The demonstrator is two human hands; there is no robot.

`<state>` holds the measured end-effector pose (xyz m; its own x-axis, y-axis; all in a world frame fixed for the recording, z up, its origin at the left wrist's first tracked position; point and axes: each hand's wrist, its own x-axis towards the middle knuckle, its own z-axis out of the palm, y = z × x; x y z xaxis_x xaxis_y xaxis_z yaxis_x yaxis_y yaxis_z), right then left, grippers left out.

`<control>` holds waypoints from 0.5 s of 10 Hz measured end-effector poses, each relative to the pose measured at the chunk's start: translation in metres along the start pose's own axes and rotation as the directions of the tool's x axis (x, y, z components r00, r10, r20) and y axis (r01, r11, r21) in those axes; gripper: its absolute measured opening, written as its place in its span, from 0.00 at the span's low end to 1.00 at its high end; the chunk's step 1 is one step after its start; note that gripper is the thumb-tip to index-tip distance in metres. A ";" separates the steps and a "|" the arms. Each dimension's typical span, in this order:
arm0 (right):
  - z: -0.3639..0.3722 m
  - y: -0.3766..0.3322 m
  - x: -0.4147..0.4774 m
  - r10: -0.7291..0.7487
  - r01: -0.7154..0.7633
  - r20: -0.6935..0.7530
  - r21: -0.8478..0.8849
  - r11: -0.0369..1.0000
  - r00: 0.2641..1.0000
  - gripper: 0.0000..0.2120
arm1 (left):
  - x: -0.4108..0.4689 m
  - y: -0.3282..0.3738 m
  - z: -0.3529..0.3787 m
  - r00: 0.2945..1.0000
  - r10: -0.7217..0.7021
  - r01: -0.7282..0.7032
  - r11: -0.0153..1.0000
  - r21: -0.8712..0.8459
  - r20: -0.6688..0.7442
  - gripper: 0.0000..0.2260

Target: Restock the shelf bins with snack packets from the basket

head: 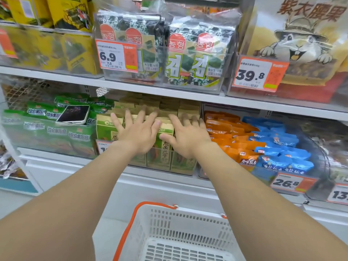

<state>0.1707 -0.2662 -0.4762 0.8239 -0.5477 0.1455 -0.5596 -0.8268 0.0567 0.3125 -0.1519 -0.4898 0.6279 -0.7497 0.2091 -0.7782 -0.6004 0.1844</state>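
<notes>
Both my hands reach into the clear shelf bin (180,172) of tan-and-green snack packets (106,129) on the lower shelf. My left hand (136,129) lies flat with fingers spread on the packet tops. My right hand (186,134) presses beside it, fingers straight over the packets, thumb against a front packet. The white basket (175,219) with an orange handle (131,221) stands below; the part in view holds no packets.
A bin of green packets (47,129) sits to the left with a phone (75,113) lying on top. Orange packets (226,134) and blue packets (278,147) fill the bin to the right. Seaweed packs (188,59) and price tags (116,55) occupy the upper shelf.
</notes>
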 end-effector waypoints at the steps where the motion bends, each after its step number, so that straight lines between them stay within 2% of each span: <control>1: 0.005 -0.007 -0.003 0.029 -0.028 -0.042 0.022 0.999 0.999 0.37 | 0.000 -0.003 0.002 1.000 0.017 -0.017 0.999 -0.029 0.001 0.27; 2: 0.005 -0.006 -0.008 0.008 -0.006 -0.083 0.031 1.000 0.997 0.34 | -0.008 -0.005 -0.001 0.997 0.050 -0.052 0.998 -0.047 -0.061 0.26; 3: -0.004 -0.004 -0.006 0.028 -0.025 -0.038 0.093 0.995 0.999 0.31 | -0.017 0.003 -0.002 0.987 0.023 -0.036 0.996 -0.077 -0.156 0.23; 4: -0.013 -0.017 -0.011 0.064 -0.038 -0.137 0.186 0.982 0.988 0.27 | -0.026 0.017 -0.006 0.930 0.023 -0.102 0.975 -0.199 -0.366 0.16; 5: -0.023 -0.028 -0.018 0.120 0.060 -0.396 0.413 0.909 0.911 0.19 | -0.035 0.030 -0.016 0.815 -0.108 -0.229 0.842 -0.487 -0.570 0.08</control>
